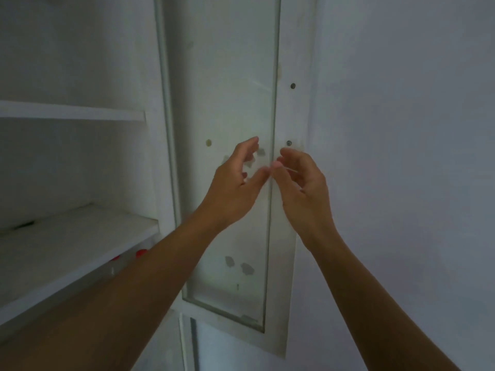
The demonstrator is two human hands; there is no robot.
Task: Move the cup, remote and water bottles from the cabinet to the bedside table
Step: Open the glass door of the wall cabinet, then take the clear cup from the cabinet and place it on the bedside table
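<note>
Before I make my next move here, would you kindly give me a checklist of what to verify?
1. Left hand free: ok, it holds nothing.
2. Right hand free: cannot tell, its fingers curl at the edge of the glass door.
3. Lower shelf uncovered: ok, it lies open left of the door.
4. Water bottles found: cannot tell, only two red caps peek out below that shelf.
5. Cup and remote found: cannot tell; a dark blurred thing lies on the shelf.
6. Bedside table in view: not ok.

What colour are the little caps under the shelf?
Red. The caps peek out below the lower shelf, in the head view.
</note>
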